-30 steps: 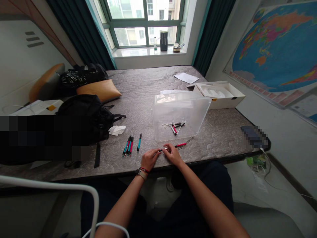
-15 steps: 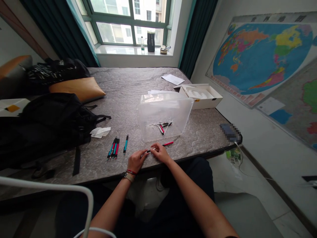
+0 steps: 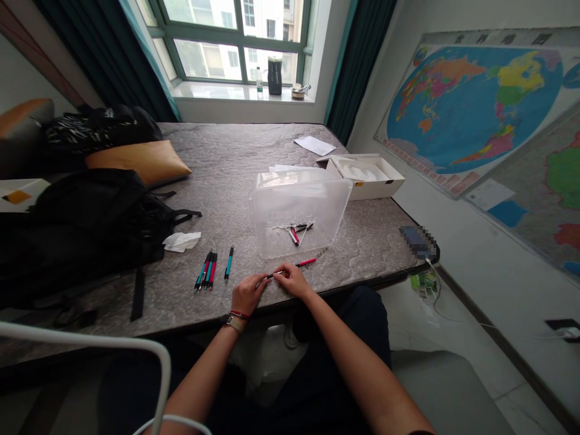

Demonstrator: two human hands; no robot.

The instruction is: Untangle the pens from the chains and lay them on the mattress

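Near the front edge of the table, my left hand [image 3: 247,293] and my right hand [image 3: 292,280] are closed on a slim pen part [image 3: 270,276]. Its black middle shows between my fingertips; the rest is hidden. Just beyond my right hand lies a red pen barrel [image 3: 307,262], with small dark springs [image 3: 319,254] beside it. A clear plastic bin [image 3: 301,199] tipped on its side stands behind, and loose pen parts [image 3: 296,232] lie in it. To the left of my hands are several blue and red pens [image 3: 206,270] in a row and a single blue pen [image 3: 229,263].
Black bags [image 3: 86,235] and a crumpled tissue [image 3: 182,241] lie at the left. An open white box [image 3: 376,188] stands behind the bin. At the right corner a phone [image 3: 417,241] rests on its cable. A white metal bar [image 3: 90,335] crosses the lower left.
My hands have drawn slightly apart, and more of the black pen part shows between my fingertips. The view has shifted a little; the pens and bin stay put.
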